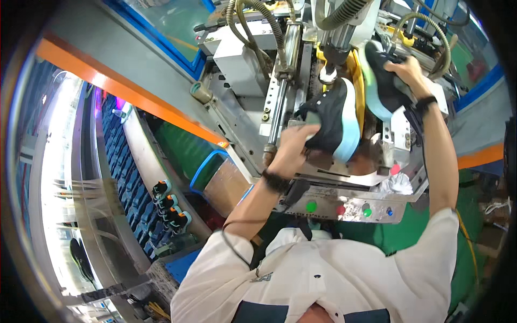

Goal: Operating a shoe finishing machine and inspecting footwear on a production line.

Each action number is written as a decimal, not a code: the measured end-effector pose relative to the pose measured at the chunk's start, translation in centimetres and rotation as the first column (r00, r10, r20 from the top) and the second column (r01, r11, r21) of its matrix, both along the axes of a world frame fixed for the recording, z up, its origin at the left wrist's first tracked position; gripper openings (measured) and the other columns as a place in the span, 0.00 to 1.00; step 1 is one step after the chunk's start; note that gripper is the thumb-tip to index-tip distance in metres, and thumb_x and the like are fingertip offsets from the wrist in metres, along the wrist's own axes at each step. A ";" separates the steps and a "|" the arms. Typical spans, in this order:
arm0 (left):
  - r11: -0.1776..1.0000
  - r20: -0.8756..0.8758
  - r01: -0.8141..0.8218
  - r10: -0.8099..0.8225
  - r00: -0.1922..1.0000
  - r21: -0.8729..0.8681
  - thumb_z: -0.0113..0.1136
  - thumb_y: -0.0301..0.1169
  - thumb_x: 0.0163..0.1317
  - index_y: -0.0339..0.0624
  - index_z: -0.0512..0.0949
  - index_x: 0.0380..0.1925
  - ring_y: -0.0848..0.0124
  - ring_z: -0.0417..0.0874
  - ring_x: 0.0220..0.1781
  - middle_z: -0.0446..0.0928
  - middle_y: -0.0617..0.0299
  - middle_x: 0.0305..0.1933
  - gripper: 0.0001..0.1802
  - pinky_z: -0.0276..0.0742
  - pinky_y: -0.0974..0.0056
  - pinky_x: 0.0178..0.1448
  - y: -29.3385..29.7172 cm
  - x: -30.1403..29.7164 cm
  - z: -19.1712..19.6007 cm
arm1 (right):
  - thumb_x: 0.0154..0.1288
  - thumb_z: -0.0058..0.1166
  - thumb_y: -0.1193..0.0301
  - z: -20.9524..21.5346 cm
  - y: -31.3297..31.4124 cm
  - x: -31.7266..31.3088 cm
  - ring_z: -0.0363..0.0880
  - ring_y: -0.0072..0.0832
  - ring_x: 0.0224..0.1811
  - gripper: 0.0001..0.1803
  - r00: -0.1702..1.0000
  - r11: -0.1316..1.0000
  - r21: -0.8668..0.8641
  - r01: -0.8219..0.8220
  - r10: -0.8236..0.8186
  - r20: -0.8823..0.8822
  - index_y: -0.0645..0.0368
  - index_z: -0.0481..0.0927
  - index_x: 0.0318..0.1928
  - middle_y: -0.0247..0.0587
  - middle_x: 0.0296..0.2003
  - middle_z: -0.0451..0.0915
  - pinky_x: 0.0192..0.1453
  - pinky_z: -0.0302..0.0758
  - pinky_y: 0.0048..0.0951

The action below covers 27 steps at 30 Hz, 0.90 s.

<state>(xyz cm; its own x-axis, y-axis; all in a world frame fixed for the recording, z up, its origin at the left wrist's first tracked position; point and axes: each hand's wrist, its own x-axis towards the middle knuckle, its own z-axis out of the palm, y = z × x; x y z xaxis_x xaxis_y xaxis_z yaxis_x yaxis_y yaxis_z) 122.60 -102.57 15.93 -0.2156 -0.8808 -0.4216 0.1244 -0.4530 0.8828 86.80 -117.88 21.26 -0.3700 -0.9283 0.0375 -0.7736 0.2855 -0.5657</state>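
Observation:
A black sneaker with a white and light-blue sole (329, 121) lies tilted on its side at the middle of a press machine (271, 116). My left hand (293, 144) is closed on its ankle end, thumb on the upper. Close to its toe stands the machine's dark vertical ram with a white tip (328, 75). Farther right, my right hand (407, 75) grips a second black sneaker (381, 81) by its opening. That shoe's pale green and blue sole faces left. Between the two shoes runs a yellow pad (356, 91). Some fingers of both hands are hidden by the shoes.
A control panel with coloured buttons (353, 207) spans the machine's near edge, with a crumpled white wad (397, 183) above it. Ribbed hoses (253, 16) hang at the back. On the left, an orange-edged frame (129, 89) borders a conveyor (121, 161) carrying several shoes (172, 207).

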 end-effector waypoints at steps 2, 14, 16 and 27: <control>0.833 0.536 0.327 -0.044 0.843 -0.447 0.67 0.19 0.43 0.42 0.76 0.54 0.48 0.75 0.57 0.76 0.47 0.52 0.31 0.70 0.51 0.62 5.1 6.0 0.2 | 0.40 0.71 0.54 -1.9 -3.2 5.0 0.82 0.44 0.51 0.40 0.995 0.996 0.048 -0.080 0.082 -0.057 0.69 0.77 0.51 0.56 0.48 0.81 0.54 0.77 0.36; 0.671 -0.011 -0.711 0.726 0.688 -0.211 0.60 0.27 0.59 0.28 0.74 0.52 0.67 0.83 0.49 0.80 0.55 0.47 0.21 0.79 0.61 0.54 26.0 15.7 5.9 | 0.51 0.66 0.55 -17.5 -6.0 14.5 0.84 0.48 0.46 0.27 0.952 0.999 -0.047 -0.014 -0.001 -0.306 0.61 0.76 0.45 0.55 0.41 0.84 0.49 0.81 0.46; 0.552 0.031 -0.802 0.827 0.561 -0.230 0.61 0.27 0.59 0.29 0.74 0.51 0.67 0.82 0.49 0.80 0.55 0.47 0.21 0.79 0.60 0.53 28.5 15.2 5.1 | 0.52 0.66 0.53 -16.8 -4.7 14.8 0.82 0.49 0.50 0.33 0.971 0.999 0.018 -0.040 0.043 -0.234 0.65 0.71 0.50 0.58 0.47 0.81 0.53 0.78 0.48; 0.159 0.012 -0.983 0.987 0.161 0.088 0.62 0.27 0.59 0.32 0.77 0.46 0.69 0.84 0.43 0.82 0.59 0.43 0.16 0.78 0.65 0.47 39.8 9.3 2.0 | 0.63 0.56 0.70 -23.5 28.0 26.0 0.73 0.46 0.51 0.17 0.346 0.329 -0.171 -0.929 0.935 -0.078 0.59 0.74 0.51 0.47 0.45 0.76 0.55 0.71 0.42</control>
